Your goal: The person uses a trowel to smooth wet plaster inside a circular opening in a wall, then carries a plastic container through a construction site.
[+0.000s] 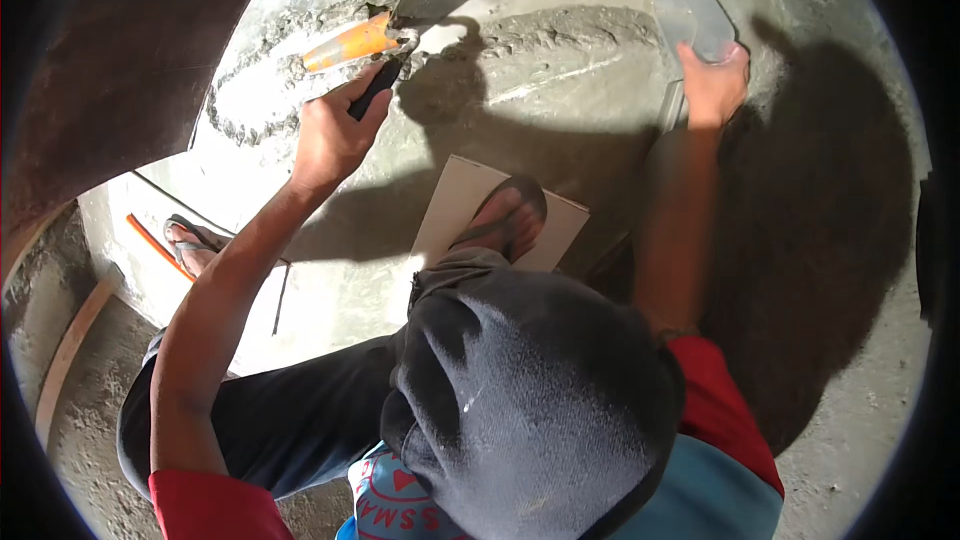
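My left hand (338, 135) is closed around the black handle of a pointing trowel (435, 4), whose blade lies against wet grey mortar (560, 30) at the far side. Beside the trowel's neck, an orange, tube-like piece (350, 44) smeared with mortar sits above my left fingers; I cannot tell what it belongs to. My right hand (715, 85), farther right, grips the near edge of a flat, pale grey rectangular plate (692, 15), tilted against the smoothed end of the mortar. Its thumb and fingertips show on the plate.
My sandalled foot (515, 215) stands on a pale square board (450, 200); the other foot (190, 240) is at left near an orange strip (150, 236). My bent knee (540, 390) fills the lower middle. A dark brown panel (110, 50) bounds the upper left. Shadows cover the right side.
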Tool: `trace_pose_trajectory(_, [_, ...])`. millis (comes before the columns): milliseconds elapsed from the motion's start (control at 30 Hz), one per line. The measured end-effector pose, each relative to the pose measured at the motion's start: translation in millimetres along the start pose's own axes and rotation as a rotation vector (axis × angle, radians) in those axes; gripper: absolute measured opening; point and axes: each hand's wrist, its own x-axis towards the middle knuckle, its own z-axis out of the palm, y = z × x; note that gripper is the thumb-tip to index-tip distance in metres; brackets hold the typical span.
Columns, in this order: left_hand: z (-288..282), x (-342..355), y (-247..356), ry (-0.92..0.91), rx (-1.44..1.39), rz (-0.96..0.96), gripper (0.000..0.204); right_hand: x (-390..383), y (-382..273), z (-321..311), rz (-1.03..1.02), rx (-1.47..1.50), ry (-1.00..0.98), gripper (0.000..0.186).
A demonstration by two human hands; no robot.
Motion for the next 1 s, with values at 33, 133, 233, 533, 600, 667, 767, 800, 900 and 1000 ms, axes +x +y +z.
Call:
trace_pose_trajectory(33, [1.2, 1.1, -3.6, -0.006, 0.014, 0.013, 0.037, -1.9, 1.3, 4.0, 0.007, 0.016, -0.009, 0.074])
trace_pose_trajectory(133, [5.7, 12.5, -13.6, -0.048, 0.033, 0.031, 0.038, -3.6, 8.4, 7.1, 0.024, 0.038, -0.027, 0.075])
trace_pose_trajectory(233, [-0.1, 26.9, -24.5, -0.045, -0.024, 0.1, 0.038, -4.1, 10.1, 7.8, 0.025, 0.037, -0.025, 0.075])
trace_pose_trajectory(533, [-27.4, 61.5, -29.8, -0.334, -0.407, -0.26, 0.04, -6.1, -19.0, -10.8, 0.052, 0.111, 0.006, 0.073])
trace_pose_trajectory(600, [-35.1, 60.4, -20.8, -0.351, -0.446, -0.302, 0.039, -14.9, -34.0, -20.2, 0.122, 0.145, -0.021, 0.075])
trace_pose_trajectory(667, [-39.5, 64.8, -27.0, -0.436, -0.44, -0.322, 0.042, -22.3, -36.2, -22.2, 0.146, 0.173, -0.032, 0.076])
trace_pose_trajectory(767, [-36.5, 62.9, -26.0, -0.364, -0.345, -0.201, 0.042, -25.1, -47.4, -44.8, 0.154, 0.171, -0.01, 0.077])
trace_pose_trajectory(800, [-36.5, 64.0, -26.5, -0.363, -0.343, -0.197, 0.042, -27.4, -48.2, -48.2, 0.173, 0.213, -0.029, 0.077])
trace_pose_trajectory(900, [-40.3, 68.9, -27.7, -0.401, -0.489, -0.188, 0.042, -38.0, -50.8, -58.3, 0.195, 0.278, -0.015, 0.073])
trace_pose_trajectory(1000, [-43.3, 71.7, -23.9, -0.458, -0.504, -0.262, 0.042, -46.7, -46.8, -62.3, 0.214, 0.318, 0.013, 0.067])
